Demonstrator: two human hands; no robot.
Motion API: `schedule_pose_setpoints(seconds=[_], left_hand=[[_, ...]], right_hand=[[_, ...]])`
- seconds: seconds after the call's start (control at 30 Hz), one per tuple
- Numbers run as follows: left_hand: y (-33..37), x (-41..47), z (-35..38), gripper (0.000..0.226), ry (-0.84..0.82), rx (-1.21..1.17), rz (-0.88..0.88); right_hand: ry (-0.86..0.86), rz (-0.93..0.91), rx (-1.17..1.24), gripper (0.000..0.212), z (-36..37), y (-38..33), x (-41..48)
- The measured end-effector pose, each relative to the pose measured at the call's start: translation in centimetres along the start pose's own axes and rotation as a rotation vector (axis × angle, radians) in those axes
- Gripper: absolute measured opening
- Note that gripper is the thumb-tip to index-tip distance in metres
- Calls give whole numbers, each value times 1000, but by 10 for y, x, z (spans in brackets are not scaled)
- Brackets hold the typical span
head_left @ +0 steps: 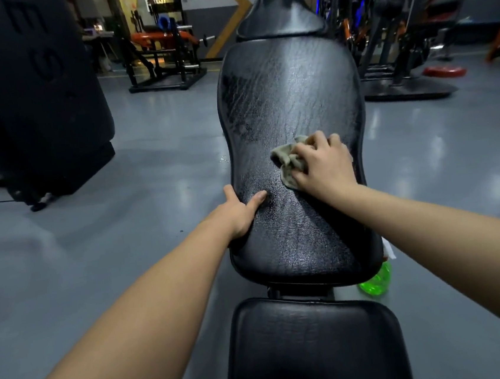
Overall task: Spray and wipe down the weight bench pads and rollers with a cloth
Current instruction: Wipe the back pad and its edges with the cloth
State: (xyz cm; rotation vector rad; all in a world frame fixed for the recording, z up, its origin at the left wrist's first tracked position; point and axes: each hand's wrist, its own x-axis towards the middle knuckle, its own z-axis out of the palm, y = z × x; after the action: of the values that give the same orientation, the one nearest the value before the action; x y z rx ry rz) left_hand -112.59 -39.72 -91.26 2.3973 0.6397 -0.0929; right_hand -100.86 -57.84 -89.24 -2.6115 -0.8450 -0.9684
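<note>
Cloth (287, 162): tan-grey, bunched, on right half of back pad (288, 98), about mid-length, near right edge. Pinned under right hand (323, 166), fingers curled down into the folds, gripping and pressing it to the vinyl; loose corner sticking out past fingertips toward pad centre.

Left hand (242, 211): clamped on left edge of same pad, just nearer camera than the cloth. Thumb flat on top surface, index finger along the rim, remaining fingers over the side and hidden. Both forearms bare, reaching in from bottom corners.

Back pad: black, cracked vinyl, waisted outline, running away from camera. Glossy sheen down the middle, darker wet-looking streaks on far-left part.

Seat pad (314, 346): black, closest to camera, separated from back pad by a narrow gap with frame bracket showing. Head pad (280, 16): smaller, black, at far end, touching or just beyond back pad; cannot tell which.

Spray bottle (375, 281): green translucent, on floor (163, 173) just right of the gap between pads, mostly hidden behind back pad and right forearm. Upright or tilted: cannot tell.

Floor: grey, shiny, a few droplets beside pad's left edge. Big black padded unit (31, 88) at left. Orange-padded machine (162, 44) far back left. Racks and red disc (444, 71) at right.
</note>
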Motion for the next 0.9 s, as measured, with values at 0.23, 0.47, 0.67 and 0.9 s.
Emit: schedule_pose_setpoints(seconds=[0.23,0.47,0.67,0.9], left_hand=[[1,-1,-4,98,-36,-72,5],[5,-16,-12,96,-123,-131,-19],[-8,-4,-37,71,-219,-370,40],[-29,32,-59,49,59,-748,31]], right_hand=[[-25,-394,40,47,-20,-17,-81],[-128,-754,168,48,-22,-26,-106],[-71,-528,15,50,-4,-5,-15],[77,-182,66,48,14,2,5]])
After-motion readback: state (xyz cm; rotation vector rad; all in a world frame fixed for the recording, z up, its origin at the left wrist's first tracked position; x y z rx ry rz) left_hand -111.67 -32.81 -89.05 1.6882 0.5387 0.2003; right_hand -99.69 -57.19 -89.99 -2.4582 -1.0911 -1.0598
